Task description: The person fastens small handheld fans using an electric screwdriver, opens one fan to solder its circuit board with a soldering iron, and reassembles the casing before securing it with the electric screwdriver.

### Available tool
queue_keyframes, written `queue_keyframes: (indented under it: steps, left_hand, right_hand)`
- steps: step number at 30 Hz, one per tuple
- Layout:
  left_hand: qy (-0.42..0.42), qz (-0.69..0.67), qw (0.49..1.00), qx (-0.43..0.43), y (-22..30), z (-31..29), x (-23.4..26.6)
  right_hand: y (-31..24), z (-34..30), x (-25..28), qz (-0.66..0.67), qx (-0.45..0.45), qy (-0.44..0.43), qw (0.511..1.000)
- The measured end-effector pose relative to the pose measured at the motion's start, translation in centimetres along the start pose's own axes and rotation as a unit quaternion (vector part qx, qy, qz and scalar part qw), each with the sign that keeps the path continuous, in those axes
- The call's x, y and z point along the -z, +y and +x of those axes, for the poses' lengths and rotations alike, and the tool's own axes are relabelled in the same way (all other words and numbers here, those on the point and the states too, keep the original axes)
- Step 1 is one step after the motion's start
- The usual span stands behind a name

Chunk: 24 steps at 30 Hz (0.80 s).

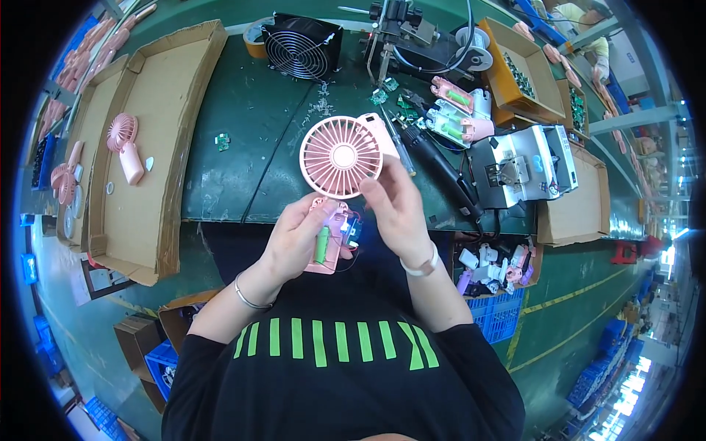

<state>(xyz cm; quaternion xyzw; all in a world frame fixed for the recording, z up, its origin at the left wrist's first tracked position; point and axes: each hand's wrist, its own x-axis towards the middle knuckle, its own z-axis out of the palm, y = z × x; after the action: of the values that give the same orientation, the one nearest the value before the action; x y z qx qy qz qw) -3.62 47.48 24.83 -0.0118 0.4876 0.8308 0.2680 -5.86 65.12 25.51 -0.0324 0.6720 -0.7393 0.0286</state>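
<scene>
My left hand [296, 234] is closed around an opened pink fan handle [318, 266], with a green battery cell [322, 244] and thin wires showing inside it. A small lit circuit part [351, 231] shows beside the battery. Just above, the round pink fan head [343, 156] faces up with its grille whole. My right hand [398, 209] grips the fan head at its lower right rim, thumb on the edge. Behind that rim a pink shell piece [379, 132] sticks out, partly hidden by the fan head. Whether the fan head touches the handle is hard to make out.
A black electric screwdriver [443, 170] lies to the right, near opened pink and white fan handles [460, 110]. At the back stand a black cooling fan [301, 48] and a tape roll [255, 38]. A cardboard tray [165, 125] with a pink fan [126, 151] is left; a silver machine [523, 169] is right.
</scene>
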Motion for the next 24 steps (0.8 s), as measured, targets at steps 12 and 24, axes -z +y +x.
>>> queue_keyframes:
  steps: [12, 24]
  left_hand:
    - [-0.048, -0.081, 0.995, 0.044, 1.4, 0.2, 0.1]
    - [-0.005, -0.103, 0.995, -0.002, 2.0, 0.0, -1.1]
  right_hand:
    - [-5.8, 0.0, 2.2, -0.464, 0.372, -0.253, 0.763]
    - [-2.3, -0.4, 1.1, -0.353, 0.504, -0.131, 0.777]
